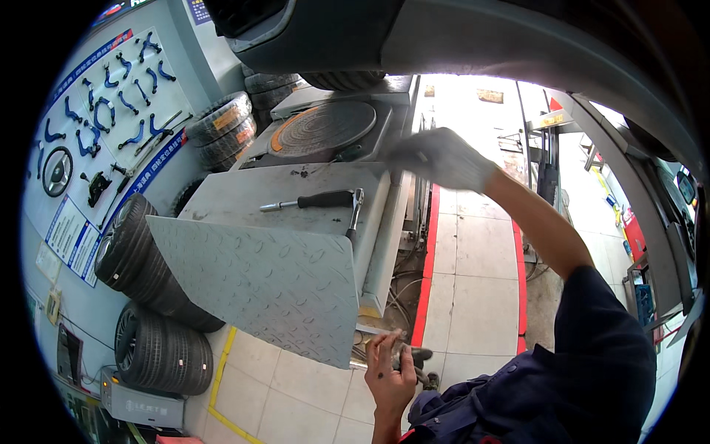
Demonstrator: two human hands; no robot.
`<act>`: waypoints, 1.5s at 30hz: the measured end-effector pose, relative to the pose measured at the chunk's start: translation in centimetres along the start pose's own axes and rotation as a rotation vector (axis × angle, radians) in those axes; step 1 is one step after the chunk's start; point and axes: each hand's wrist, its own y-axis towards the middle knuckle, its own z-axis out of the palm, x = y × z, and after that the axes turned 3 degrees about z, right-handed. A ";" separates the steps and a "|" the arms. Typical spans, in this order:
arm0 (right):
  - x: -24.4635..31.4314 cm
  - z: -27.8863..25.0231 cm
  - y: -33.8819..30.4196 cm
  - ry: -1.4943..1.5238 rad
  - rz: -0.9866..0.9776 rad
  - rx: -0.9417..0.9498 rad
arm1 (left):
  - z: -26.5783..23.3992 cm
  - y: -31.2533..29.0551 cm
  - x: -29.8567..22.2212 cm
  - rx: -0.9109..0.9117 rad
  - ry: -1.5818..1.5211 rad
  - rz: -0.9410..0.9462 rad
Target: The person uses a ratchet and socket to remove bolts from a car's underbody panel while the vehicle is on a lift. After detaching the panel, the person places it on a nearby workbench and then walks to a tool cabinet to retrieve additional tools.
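My left hand (390,374) is bare, low in the view, its fingers closed on what looks like a grey work glove with dark fingertips (416,357). My right hand (447,159) wears a grey glove and reaches out past the right edge of the metal platform (244,185). Its fingers are smeared by motion, so whether they hold anything is unclear. On the platform lie a black-handled tool (325,199) with a bright metal shaft and a chrome ratchet (356,211) against its right end. A round turntable plate (325,127) sits farther back, beside a small dark tool (347,153).
A tilted tread-plate ramp (266,288) juts from the platform's near end. Stacked tyres (166,355) stand at left, under a wall board with blue car parts (103,111). A vehicle's underside (458,37) hangs overhead. Red-edged floor tiles (473,296) run to the right.
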 end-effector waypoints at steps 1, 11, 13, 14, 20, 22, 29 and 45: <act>0.5 -0.4 -2.6 0.106 -0.034 0.211 | 0.0 0.6 -0.3 0.055 0.084 0.061; 3.1 0.9 -2.4 0.495 -0.078 0.544 | 1.4 4.2 -1.9 0.442 -0.741 -0.426; -0.8 2.5 1.1 0.161 -0.148 0.073 | 1.9 2.5 -1.9 0.408 -0.847 -0.486; 0.4 1.5 2.5 0.054 -0.025 0.058 | 2.2 1.6 -1.5 0.373 -0.900 -0.512; 2.9 3.2 -8.6 0.368 0.043 -0.193 | 3.4 1.0 -0.8 0.229 -0.790 -0.462; 3.4 3.4 -15.4 0.469 0.187 -0.093 | 5.0 1.2 -2.0 0.254 -0.819 -0.470; 9.9 2.4 -35.4 0.720 0.624 -0.147 | 11.4 -3.4 -8.1 0.855 -0.664 -0.137; 33.7 -16.2 -71.7 0.256 1.013 -0.797 | 21.2 -19.2 -38.3 2.548 -0.167 1.071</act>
